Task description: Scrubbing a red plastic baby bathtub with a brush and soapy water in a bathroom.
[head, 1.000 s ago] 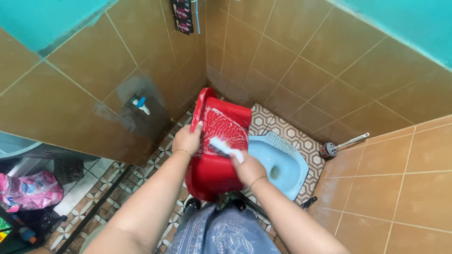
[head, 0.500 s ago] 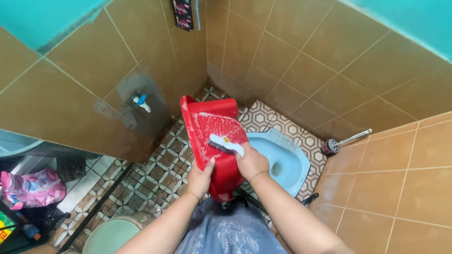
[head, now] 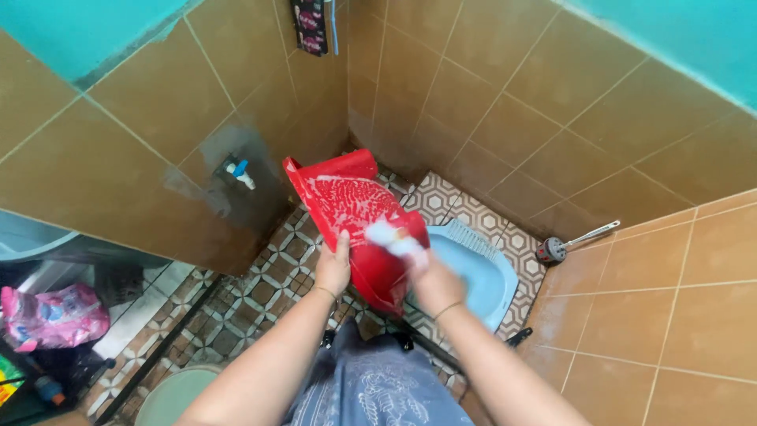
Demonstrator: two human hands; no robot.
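Both hands work on one red plastic basin point(head: 355, 217), tipped on edge above the patterned floor tiles point(head: 260, 296) in the corner of the tiled walls. One left hand point(head: 333, 268) is wrapped around the basin's lower rim, fingers closed on it, forearm stretched forward. One right hand point(head: 432, 280) is closed around a single pale scrubber point(head: 392, 237), blurred, pressed against the basin's soapy inner face. White suds streak the red surface. Just right of the basin lies one light blue squat toilet point(head: 485, 272). One tap point(head: 239, 173) sticks out of the left wall.
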